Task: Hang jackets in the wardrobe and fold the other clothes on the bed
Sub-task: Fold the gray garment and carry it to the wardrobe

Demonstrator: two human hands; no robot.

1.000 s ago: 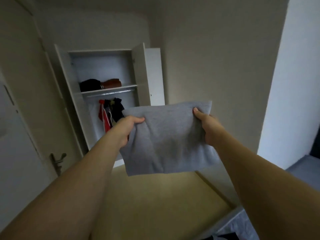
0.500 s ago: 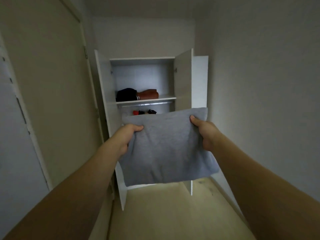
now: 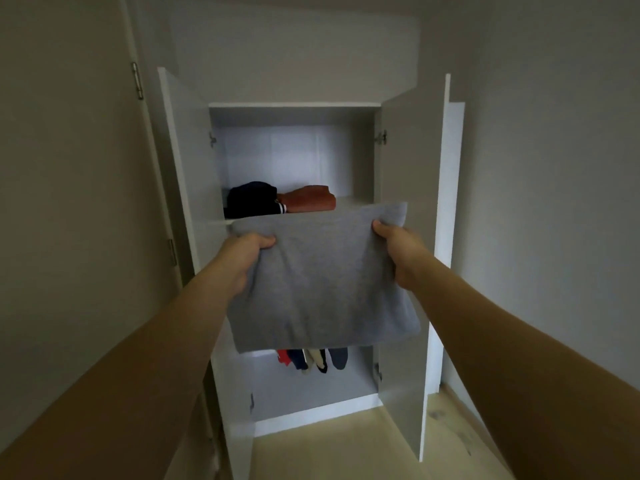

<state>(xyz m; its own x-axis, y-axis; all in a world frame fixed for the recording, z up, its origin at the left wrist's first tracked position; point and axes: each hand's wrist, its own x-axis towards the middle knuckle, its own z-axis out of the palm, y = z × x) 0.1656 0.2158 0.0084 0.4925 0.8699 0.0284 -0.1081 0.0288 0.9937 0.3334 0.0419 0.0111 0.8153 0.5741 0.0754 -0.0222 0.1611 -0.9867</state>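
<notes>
A folded grey garment [image 3: 322, 282] hangs in front of the open white wardrobe [image 3: 294, 114], level with its shelf. My left hand [image 3: 242, 258] grips the garment's upper left corner and my right hand [image 3: 401, 252] grips its upper right corner. On the shelf behind lie a folded dark navy garment [image 3: 251, 200] and a folded rust-brown garment [image 3: 311, 199]. Below the grey garment, the lower ends of several hanging jackets [image 3: 313, 360] show in red, navy and cream; the rail is hidden.
Both wardrobe doors stand open, the left door [image 3: 187, 174] and the right door [image 3: 412, 209] flanking the opening. A tall closed door [image 3: 69, 168] fills the left side. A plain wall [image 3: 554, 202] is on the right. Pale wooden floor [image 3: 329, 448] lies below.
I have come closer to the wardrobe, which now fills the middle of the view. The grey garment has risen to shelf height, still held by both hands.
</notes>
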